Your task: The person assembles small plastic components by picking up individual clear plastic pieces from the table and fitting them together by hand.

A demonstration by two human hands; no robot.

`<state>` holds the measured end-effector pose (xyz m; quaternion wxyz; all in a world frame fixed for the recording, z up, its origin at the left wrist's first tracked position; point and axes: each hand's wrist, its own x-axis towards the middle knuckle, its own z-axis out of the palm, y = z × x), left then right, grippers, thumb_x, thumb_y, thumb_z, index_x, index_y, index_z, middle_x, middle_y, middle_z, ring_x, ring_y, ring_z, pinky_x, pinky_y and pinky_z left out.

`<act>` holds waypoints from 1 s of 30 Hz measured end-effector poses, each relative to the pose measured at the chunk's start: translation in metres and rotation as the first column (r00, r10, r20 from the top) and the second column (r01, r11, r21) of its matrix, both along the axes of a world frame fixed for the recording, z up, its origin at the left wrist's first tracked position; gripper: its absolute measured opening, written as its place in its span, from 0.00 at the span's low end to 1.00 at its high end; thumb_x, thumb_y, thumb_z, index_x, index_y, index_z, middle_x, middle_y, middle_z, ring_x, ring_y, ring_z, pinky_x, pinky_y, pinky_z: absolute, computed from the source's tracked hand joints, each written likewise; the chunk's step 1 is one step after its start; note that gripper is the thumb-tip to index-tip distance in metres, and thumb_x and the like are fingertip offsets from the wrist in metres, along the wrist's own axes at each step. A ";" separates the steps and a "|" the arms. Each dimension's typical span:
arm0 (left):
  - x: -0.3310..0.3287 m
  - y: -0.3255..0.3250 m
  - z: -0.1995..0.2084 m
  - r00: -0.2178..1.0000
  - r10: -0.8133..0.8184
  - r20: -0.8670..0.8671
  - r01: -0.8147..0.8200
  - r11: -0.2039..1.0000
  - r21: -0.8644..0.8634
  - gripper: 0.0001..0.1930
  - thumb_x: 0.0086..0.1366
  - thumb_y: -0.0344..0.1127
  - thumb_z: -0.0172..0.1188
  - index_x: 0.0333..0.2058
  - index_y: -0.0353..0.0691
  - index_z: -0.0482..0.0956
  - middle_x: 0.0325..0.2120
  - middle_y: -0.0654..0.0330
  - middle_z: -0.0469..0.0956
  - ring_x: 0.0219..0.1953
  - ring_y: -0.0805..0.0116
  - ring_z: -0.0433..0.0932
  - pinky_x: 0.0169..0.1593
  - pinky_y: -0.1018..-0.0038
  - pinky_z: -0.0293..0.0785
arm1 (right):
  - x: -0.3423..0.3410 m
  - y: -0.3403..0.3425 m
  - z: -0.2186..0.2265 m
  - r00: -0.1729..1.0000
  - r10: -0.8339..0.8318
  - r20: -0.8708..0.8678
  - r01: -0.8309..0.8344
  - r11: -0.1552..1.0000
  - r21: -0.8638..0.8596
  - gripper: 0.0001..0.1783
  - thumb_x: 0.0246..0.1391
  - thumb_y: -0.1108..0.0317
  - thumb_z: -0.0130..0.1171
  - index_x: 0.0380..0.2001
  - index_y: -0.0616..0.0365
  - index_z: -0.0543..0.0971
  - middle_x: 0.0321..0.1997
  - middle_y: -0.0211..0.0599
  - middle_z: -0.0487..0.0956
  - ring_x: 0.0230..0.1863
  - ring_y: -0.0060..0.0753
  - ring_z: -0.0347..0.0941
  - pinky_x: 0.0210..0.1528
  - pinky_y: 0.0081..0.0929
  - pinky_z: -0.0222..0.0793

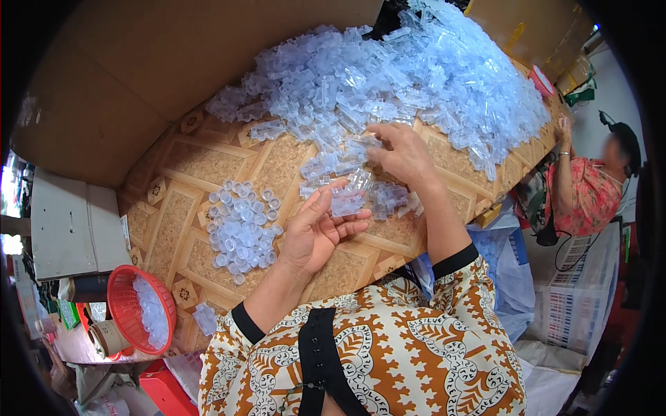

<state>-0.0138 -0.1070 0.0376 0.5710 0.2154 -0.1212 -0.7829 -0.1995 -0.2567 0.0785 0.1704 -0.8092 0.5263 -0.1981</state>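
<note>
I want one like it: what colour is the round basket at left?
The basket is orange-red, best seen in the head view.

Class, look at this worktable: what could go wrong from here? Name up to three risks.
1. The small round pieces lie loose beside the left hand and its forearm; a sideways sweep might scatter them.
2. The tall heap of clear plastic pieces slopes toward the right hand; disturbing it could send some sliding.
3. The red basket sits near the edge of the table, so a bump might spill its contents.
</note>
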 end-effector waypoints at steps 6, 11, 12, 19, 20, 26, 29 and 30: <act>0.008 0.005 0.013 0.999 0.048 0.009 -0.048 0.999 -0.004 0.32 0.73 0.47 0.55 0.67 0.32 0.59 0.61 0.37 0.69 0.55 0.44 0.78 0.57 0.56 0.79 | 0.020 -0.018 0.021 0.977 0.034 -0.210 -0.001 0.988 0.156 0.19 0.44 0.63 0.70 0.41 0.57 0.84 0.34 0.43 0.83 0.39 0.45 0.79 0.43 0.39 0.73; 0.015 0.009 0.017 0.981 0.188 0.046 -0.184 0.979 -0.092 0.32 0.69 0.39 0.62 0.66 0.34 0.60 0.65 0.39 0.64 0.60 0.44 0.74 0.61 0.55 0.76 | 0.008 -0.025 0.002 0.980 -0.138 0.141 0.078 0.928 0.365 0.17 0.42 0.67 0.72 0.37 0.59 0.84 0.26 0.36 0.80 0.29 0.31 0.76 0.36 0.30 0.71; 0.016 0.009 0.018 0.965 0.244 0.100 -0.233 0.966 -0.114 0.32 0.68 0.37 0.63 0.66 0.34 0.60 0.66 0.40 0.63 0.61 0.44 0.73 0.63 0.54 0.75 | 0.008 -0.024 0.001 0.949 -0.181 0.258 0.068 0.917 0.392 0.13 0.44 0.72 0.71 0.36 0.61 0.83 0.26 0.28 0.78 0.28 0.20 0.71 0.33 0.22 0.68; 0.019 0.006 0.020 0.854 0.424 0.301 -0.366 0.902 -0.230 0.39 0.60 0.23 0.69 0.67 0.34 0.59 0.69 0.44 0.59 0.68 0.48 0.66 0.69 0.55 0.68 | 0.035 0.017 0.013 0.704 -0.123 0.700 -0.383 0.763 0.520 0.19 0.53 0.77 0.66 0.50 0.61 0.79 0.30 0.20 0.75 0.30 0.11 0.67 0.34 0.15 0.65; 0.016 0.005 0.020 0.830 0.446 0.336 -0.367 0.889 -0.274 0.39 0.60 0.22 0.68 0.67 0.34 0.58 0.70 0.44 0.58 0.68 0.50 0.65 0.69 0.55 0.67 | 0.039 0.025 0.013 0.737 -0.074 0.672 -0.388 0.768 0.510 0.20 0.56 0.75 0.65 0.53 0.63 0.78 0.34 0.23 0.77 0.34 0.13 0.69 0.37 0.16 0.66; 0.019 0.006 0.012 0.787 0.477 0.392 -0.334 0.863 -0.380 0.39 0.62 0.16 0.62 0.69 0.35 0.55 0.72 0.51 0.54 0.70 0.61 0.61 0.70 0.63 0.65 | 0.051 0.044 0.016 0.754 0.418 0.506 -0.535 0.838 0.105 0.35 0.51 0.78 0.65 0.65 0.59 0.72 0.53 0.45 0.79 0.37 0.28 0.76 0.39 0.23 0.74; 0.020 0.009 0.013 0.810 0.458 0.366 -0.337 0.874 -0.349 0.38 0.65 0.17 0.61 0.70 0.34 0.53 0.71 0.48 0.55 0.70 0.59 0.62 0.70 0.61 0.65 | 0.049 0.050 0.028 0.692 0.367 0.621 -0.628 0.730 0.269 0.42 0.47 0.80 0.66 0.68 0.57 0.68 0.62 0.49 0.73 0.39 0.31 0.76 0.40 0.25 0.75; 0.020 0.009 0.012 0.813 0.452 0.367 -0.331 0.878 -0.346 0.38 0.65 0.17 0.61 0.70 0.34 0.53 0.71 0.48 0.55 0.70 0.59 0.62 0.70 0.61 0.65 | 0.048 0.047 0.026 0.683 0.423 0.596 -0.650 0.723 0.232 0.46 0.44 0.80 0.66 0.70 0.58 0.66 0.67 0.50 0.69 0.39 0.31 0.76 0.40 0.26 0.77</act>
